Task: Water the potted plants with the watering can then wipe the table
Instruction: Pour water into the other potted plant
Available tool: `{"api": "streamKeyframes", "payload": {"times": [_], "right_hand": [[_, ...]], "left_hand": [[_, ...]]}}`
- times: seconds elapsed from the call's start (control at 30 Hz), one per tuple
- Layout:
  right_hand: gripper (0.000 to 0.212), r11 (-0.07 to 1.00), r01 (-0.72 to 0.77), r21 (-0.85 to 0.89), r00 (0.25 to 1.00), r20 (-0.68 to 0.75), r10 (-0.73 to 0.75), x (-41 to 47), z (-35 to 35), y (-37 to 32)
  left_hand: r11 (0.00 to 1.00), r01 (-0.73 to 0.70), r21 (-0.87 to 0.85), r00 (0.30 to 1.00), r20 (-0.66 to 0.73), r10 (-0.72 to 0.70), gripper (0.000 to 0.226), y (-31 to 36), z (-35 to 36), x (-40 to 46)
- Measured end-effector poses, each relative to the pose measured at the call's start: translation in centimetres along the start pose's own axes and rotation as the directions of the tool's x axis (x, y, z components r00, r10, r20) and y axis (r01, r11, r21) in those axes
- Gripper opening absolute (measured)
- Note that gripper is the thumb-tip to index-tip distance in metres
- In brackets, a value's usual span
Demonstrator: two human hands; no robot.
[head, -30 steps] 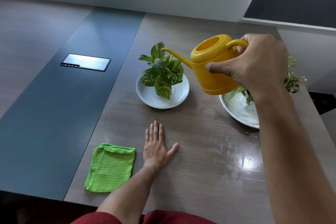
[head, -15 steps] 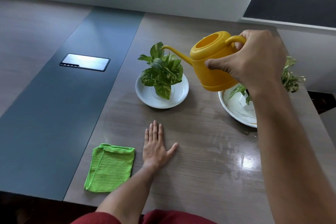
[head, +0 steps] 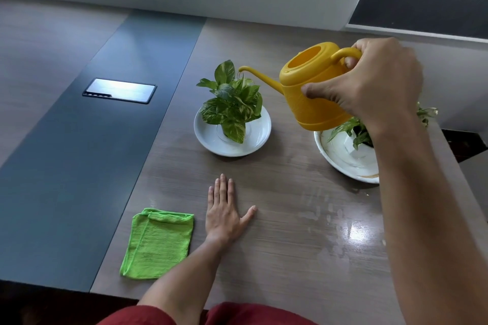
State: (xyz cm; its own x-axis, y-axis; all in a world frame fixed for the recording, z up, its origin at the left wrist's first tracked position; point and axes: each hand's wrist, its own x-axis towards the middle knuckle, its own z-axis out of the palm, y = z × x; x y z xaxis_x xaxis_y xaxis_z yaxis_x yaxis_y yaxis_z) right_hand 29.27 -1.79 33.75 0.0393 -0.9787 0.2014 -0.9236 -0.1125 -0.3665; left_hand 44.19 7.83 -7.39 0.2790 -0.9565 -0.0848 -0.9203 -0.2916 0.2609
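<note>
My right hand (head: 369, 82) grips the handle of a yellow watering can (head: 311, 87), held in the air and tilted left. Its spout tip hangs over the leaves of the left potted plant (head: 232, 103), which stands in a white saucer (head: 258, 137). A second potted plant (head: 356, 132) sits in a larger white saucer (head: 340, 161) at the right, partly hidden by the can and my forearm. My left hand (head: 224, 211) lies flat on the wooden table (head: 277, 245), fingers straight. A folded green cloth (head: 158, 243) lies just left of it.
A dark blue strip (head: 79, 179) runs along the table's left part, with a shiny metal cover plate (head: 120, 90) set in it. Wet, glossy patches (head: 343, 219) show on the wood at the right. A white wall and window stand behind the table.
The watering can has shifted left and tipped further, bringing the spout tip over the left plant's leaves. My left hand and the cloth have stayed put.
</note>
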Motion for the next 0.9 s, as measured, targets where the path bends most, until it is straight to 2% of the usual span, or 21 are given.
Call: {"api": "streamKeyframes", "payload": {"times": [0.33, 0.53, 0.67, 0.9], "right_hand": [[0.048, 1.000, -0.001, -0.005, 0.999, 0.051, 0.001, -1.1, -1.4, -0.9], [0.047, 1.000, -0.002, 0.011, 0.997, 0.083, 0.002, -1.4, -1.9, -1.0], [0.039, 1.000, 0.003, 0.019, 0.995, 0.097, -0.005, -1.6, -2.1, -1.1], [0.050, 0.999, 0.011, 0.039, 0.993, 0.117, -0.015, -1.7, -2.5, -1.2]], "left_hand": [[1.000, 0.002, -0.007, 1.000, -0.010, -0.002, 0.106, 0.0, 0.1, 0.0], [1.000, -0.002, 0.003, 1.000, -0.010, 0.002, 0.107, 0.0, 0.1, 0.0], [1.000, -0.001, 0.005, 1.000, -0.005, 0.001, 0.110, -0.1, 0.1, 0.0], [1.000, 0.003, 0.002, 1.000, 0.002, -0.003, 0.107, 0.1, -0.1, -0.1]]}}
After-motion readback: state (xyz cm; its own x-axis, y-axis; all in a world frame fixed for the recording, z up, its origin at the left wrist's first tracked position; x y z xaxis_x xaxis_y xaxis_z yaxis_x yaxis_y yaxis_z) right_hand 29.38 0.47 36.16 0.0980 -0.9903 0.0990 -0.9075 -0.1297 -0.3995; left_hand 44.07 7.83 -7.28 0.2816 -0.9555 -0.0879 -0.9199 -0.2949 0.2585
